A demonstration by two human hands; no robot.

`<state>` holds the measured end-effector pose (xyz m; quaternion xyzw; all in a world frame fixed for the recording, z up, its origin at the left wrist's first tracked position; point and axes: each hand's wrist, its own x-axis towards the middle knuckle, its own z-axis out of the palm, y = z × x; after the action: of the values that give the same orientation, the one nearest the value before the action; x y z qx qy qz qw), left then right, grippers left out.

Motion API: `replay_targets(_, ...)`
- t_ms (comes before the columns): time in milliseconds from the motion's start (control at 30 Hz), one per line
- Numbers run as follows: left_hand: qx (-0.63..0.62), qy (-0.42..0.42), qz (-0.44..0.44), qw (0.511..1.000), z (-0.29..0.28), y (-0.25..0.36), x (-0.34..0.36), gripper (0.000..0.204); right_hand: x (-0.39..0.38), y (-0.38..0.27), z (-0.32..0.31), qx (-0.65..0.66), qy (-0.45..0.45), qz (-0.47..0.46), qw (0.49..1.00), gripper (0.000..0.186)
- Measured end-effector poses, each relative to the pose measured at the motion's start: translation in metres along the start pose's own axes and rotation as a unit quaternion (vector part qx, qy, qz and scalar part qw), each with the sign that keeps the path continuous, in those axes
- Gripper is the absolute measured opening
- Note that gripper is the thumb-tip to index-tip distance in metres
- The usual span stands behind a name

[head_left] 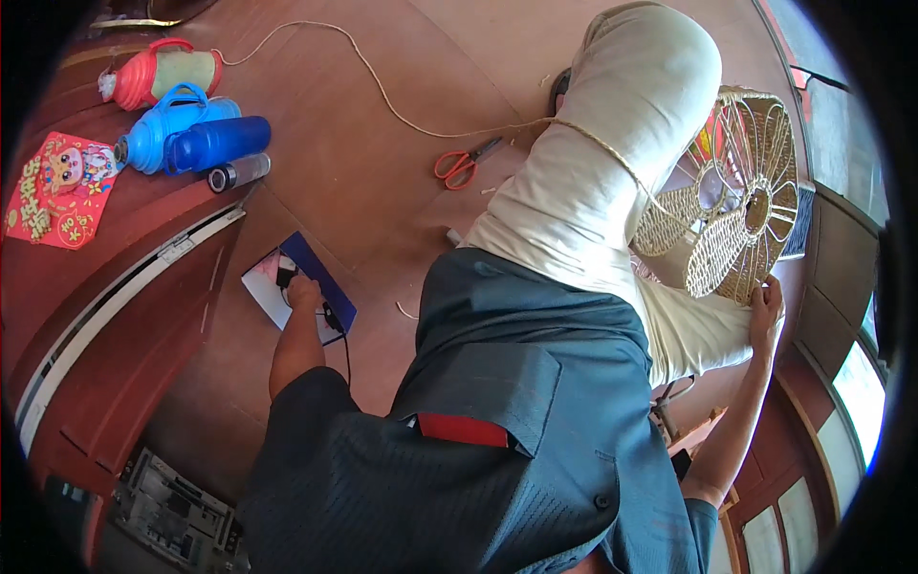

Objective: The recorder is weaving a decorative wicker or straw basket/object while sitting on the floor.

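Observation:
At the left, my left hand (304, 293) is over an open blue-and-white box (325, 275). Its fingers are closed on a small black object (285, 275), whose kind is too small to tell. Another black piece with a thin cable lies at the box's lower edge. At the right, my right hand (766, 311) grips the rim of a woven straw basket (719, 256) with petal-shaped panels, which leans by my legs. A straw-coloured cord (382, 94) runs across the floor, over my trouser leg and to the basket.
Red-handled scissors (461, 168) lie on the brown floor beyond my lap. At the far left, a red flask (163, 75), a light blue flask (158, 134), a dark blue bottle (218, 145) and a red printed packet (65, 189) rest on a red wooden surface. Scraps of cord dot the floor.

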<state>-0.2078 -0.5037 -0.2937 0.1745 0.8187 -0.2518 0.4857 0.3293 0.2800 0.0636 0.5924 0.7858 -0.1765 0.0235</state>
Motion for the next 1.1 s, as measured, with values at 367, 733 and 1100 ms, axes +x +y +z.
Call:
replay_targets(367, -0.465, 0.046, -0.071, 0.881, -0.065, 0.063, -0.019, 0.020, 0.000, -0.007, -0.002, -0.040, -0.007, 0.014, 0.999, 0.029)
replay_targets(733, -0.618, -0.255, 0.051, 0.742, -0.019, -0.001, 0.021, 0.011, -0.001, -0.011, -0.005, -0.082, -0.007, 0.012, 0.997, 0.032)
replay_targets(1100, -0.404, -0.071, 0.187, 0.893, 0.000, 0.099, -0.037, 0.073, 0.001, -0.007, -0.003, -0.069, -0.005, 0.012, 0.998, 0.028)
